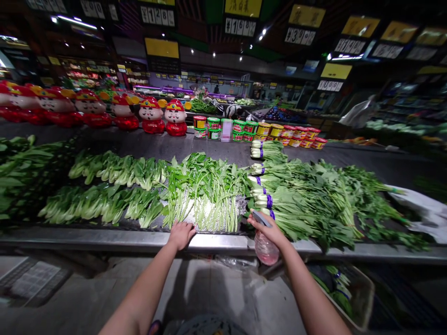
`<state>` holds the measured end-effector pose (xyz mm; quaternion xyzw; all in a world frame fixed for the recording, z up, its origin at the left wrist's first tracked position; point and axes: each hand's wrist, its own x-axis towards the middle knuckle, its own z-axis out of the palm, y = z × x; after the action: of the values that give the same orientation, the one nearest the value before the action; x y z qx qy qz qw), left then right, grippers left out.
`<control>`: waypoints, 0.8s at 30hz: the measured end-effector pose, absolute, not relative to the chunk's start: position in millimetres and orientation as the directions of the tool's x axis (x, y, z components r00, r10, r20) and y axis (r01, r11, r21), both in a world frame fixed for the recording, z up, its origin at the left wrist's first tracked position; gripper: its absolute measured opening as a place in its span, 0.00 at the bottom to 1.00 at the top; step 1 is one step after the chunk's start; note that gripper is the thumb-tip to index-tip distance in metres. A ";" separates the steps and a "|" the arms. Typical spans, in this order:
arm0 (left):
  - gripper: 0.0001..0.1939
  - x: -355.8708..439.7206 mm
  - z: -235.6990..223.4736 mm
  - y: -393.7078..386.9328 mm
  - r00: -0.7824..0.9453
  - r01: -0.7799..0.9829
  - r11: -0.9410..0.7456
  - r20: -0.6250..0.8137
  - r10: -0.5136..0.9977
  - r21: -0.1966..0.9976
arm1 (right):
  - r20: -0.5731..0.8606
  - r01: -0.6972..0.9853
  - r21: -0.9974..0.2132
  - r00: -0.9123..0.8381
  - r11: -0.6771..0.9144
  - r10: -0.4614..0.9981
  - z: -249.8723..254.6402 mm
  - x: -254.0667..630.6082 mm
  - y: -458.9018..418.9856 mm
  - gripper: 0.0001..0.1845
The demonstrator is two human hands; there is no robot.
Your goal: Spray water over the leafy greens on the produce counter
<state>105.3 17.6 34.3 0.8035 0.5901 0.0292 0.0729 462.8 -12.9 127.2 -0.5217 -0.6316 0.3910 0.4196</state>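
Observation:
My right hand (268, 228) is wrapped round the grey head of a clear pinkish spray bottle (267, 249), which hangs just over the shelf's front edge. My left hand (181, 234) lies on the metal edge with its fingers extended toward the stem ends, holding nothing that I can see. Between the hands spread loose long-stemmed leafy greens (206, 190) on a perforated metal tray (240, 204). Beside the bottle are bundled greens (289, 200) tied with purple bands, their white ends facing left.
Rows of bok choy (104, 202) lie at left. Behind stand red figurines (175, 118) and stacked tubs (268, 130). A white plastic sheet (424, 211) covers the right side. Below the metal ledge (220, 241) sits a crate (365, 298) with greens. Price signs (240, 27) hang overhead.

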 end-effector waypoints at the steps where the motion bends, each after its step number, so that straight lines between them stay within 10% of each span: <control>1: 0.23 105.3 34.5 17.4 0.301 0.944 -0.292 -0.039 0.953 0.153 | 0.141 0.313 -0.935 -0.101 0.166 0.985 128.2 458.8 -9.7 0.24; 24: 0.20 107.6 37.6 13.9 0.272 0.946 -0.260 -0.036 0.962 0.195 | 0.280 0.423 -0.876 0.051 0.234 0.959 135.9 395.7 51.7 0.14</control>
<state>107.6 13.9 37.6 0.7926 0.6015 0.0449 0.0890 395.7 51.7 135.9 -0.5501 -0.6278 0.2837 0.4720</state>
